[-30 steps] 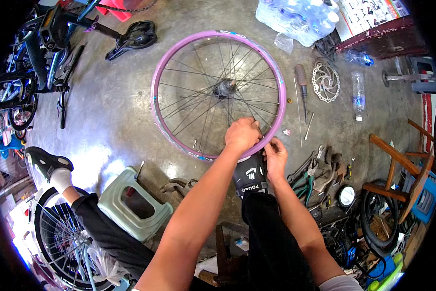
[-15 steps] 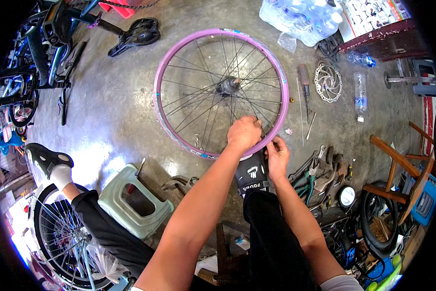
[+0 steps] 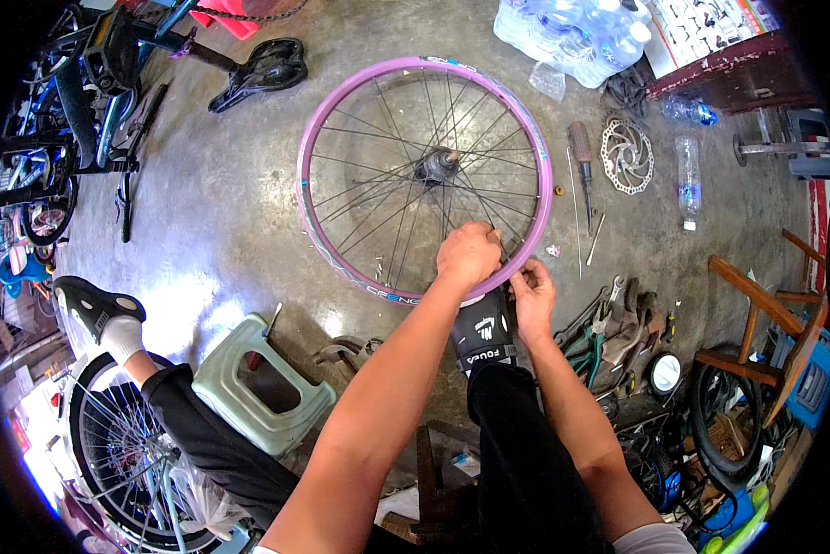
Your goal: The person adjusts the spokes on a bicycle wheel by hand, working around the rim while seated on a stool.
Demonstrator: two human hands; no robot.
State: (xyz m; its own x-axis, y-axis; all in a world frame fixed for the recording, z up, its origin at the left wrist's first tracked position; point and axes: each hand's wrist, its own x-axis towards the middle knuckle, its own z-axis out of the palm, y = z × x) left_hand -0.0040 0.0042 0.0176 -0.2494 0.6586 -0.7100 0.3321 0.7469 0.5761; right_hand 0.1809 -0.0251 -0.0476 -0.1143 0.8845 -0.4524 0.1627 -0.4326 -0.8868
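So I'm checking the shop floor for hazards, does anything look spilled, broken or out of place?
Nothing looks spilled or broken. The pink wheel lies flat with both hands at its near edge: left hand, right hand. A plastic bottle lies on its side, and pliers and tools are strewn loose on the concrete.

Not much packaging here, taking the pink wheel rim (image 3: pixel 423 175) as landmark. Up past its top right sits a shrink-wrapped pack of water bottles (image 3: pixel 563 32), clear plastic with blue tints. Further right of that pack lies a flat printed sheet (image 3: pixel 701 23), white, covered in small dark pictures with red and green edging.
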